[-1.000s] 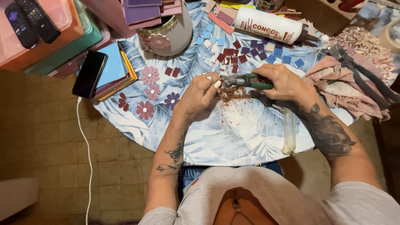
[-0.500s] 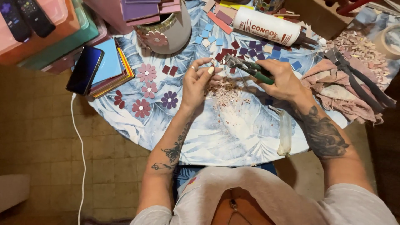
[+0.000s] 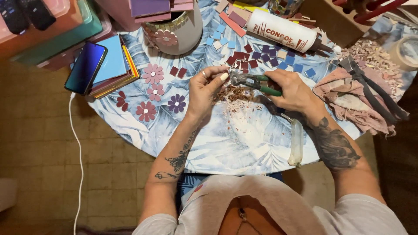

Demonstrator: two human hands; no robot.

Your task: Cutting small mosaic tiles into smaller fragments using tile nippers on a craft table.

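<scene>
Far left: a dark phone (image 3: 85, 68) lies on a stack of coloured sheets (image 3: 114, 65) at the edge of the worktop (image 3: 244, 148), a white cable (image 3: 77, 148) hanging from it towards the floor.
Flowers: small mosaic flowers (image 3: 153, 74) in pink, red and purple lie flat on the leaf-patterned cloth, just right of the stack.
Pot: a pale round pot (image 3: 176, 30) bearing a pink flower stands behind them.
Left hand: the left hand (image 3: 204, 91) is curled, thumb and forefinger pinched on a small piece too tiny to make out, held right at the tool's jaws.
Nippers: green-handled nippers (image 3: 254, 82) lie between the two hands, just above a heap of reddish chips (image 3: 233, 96).
Right hand: the right hand (image 3: 294, 91) is wrapped closed round the nipper handles.
Loose tiles: square tiles (image 3: 265, 56) in dark red, purple and blue are scattered behind the hands.
Glue: a white glue bottle (image 3: 283, 31) lies on its side beyond the tiles.
Front edge: a pale translucent tube (image 3: 297, 143) rests near the right forearm.
Right: a pinkish rag (image 3: 348, 102) is bunched up with dark-handled tools (image 3: 370, 89) lying across it.
Far right: a roll of tape (image 3: 405, 52) sits beside a pile of pale chips (image 3: 370, 54).
</scene>
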